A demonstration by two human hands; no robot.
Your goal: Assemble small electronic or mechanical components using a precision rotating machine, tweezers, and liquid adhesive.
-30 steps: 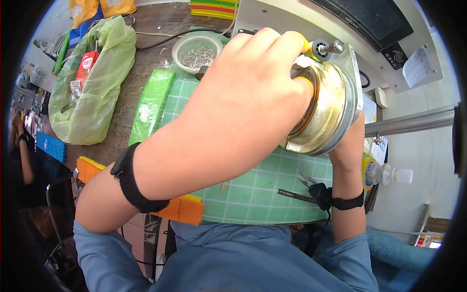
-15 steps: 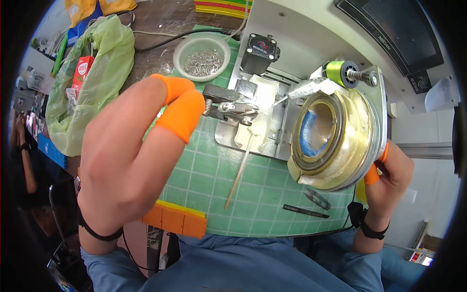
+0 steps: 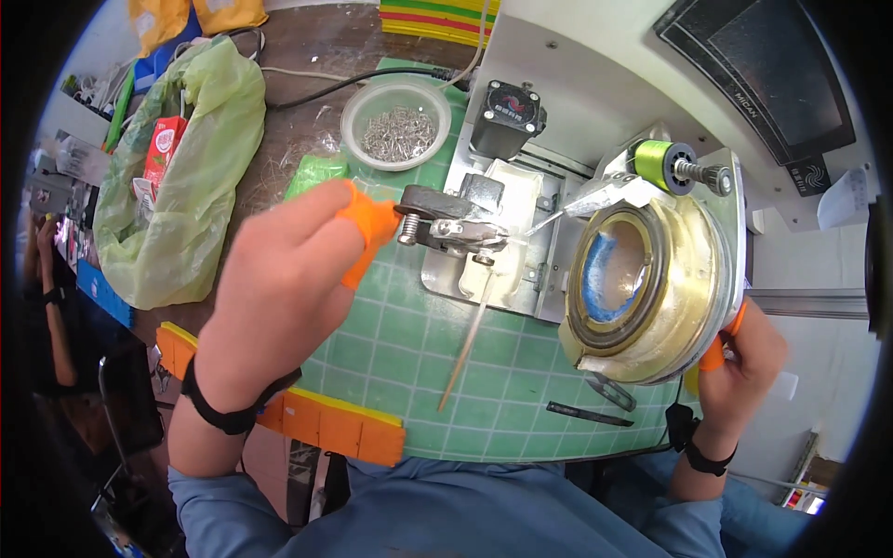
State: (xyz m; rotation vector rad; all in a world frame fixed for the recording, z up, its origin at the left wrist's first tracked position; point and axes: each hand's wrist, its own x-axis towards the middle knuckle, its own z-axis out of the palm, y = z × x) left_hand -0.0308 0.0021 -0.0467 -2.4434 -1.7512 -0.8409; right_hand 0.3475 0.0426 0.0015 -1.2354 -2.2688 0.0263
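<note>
Head cam, near edge first: we've got a blue shirt (image 3: 446, 511) w/ bare forearms, black band (image 3: 228, 405) on L wrist, another on R. Orange strip (image 3: 339, 428), yellow-edged, at near left by the edge of the green gridded mat (image 3: 502, 409). Near right on mat: black bar (image 3: 589, 414), small snips (image 3: 611, 391) just beyond, partly hidden by the ring. Thin wooden stick (image 3: 462, 353) lies slanted mid-mat, far end at a whitish pad (image 3: 511, 281).

R hand (image 3: 753, 353): fingers bent, orange-covered tips at the near right rim of the brass-coloured ring (image 3: 698, 279); we can't tell if they grip it. Ring sits tilted at scene right, blue lining (image 3: 593, 279) inside.

L hand (image 3: 288, 251): fingers drawn in narrow, orange covers (image 3: 366, 219) on tips, right at left end of the dark metal clamp (image 3: 451, 219); can't tell if anything's pinched. Clamp is mid-scene over the pad, left of ring.

Farther: green thread spool (image 3: 656, 166) above ring, black motor (image 3: 507, 121) beyond clamp, clear bowl (image 3: 395, 166) w/ small metal pcs (image 3: 398, 133). Far left, pale green bag (image 3: 219, 139) w/ red carton (image 3: 165, 144); far right, dark screen (image 3: 763, 74).
</note>
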